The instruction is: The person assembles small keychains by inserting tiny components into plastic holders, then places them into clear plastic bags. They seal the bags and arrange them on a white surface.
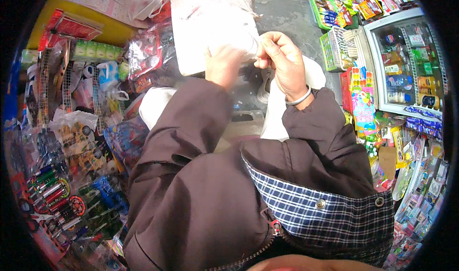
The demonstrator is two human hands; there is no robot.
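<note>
My right hand (286,63), with a bangle at its wrist, has its thumb and index finger pinched together. A pale, thin thing seems to be at its fingertips, too washed out by glare to name. My left hand (223,64) is just left of it, over the edge of a white flat-topped surface (193,55). Motion blur and glare smear its fingers, so I cannot see whether it holds anything. A whitish item (239,39) lies between the two hands on that bright surface; its shape is lost in the light.
Packed toys and plastic bags (86,146) crowd the left side. On the right stand a glass-fronted drinks cooler (368,36), a green basket of snack packets (314,5) and hanging candy packs (363,108). Grey floor (282,12) shows beyond my hands.
</note>
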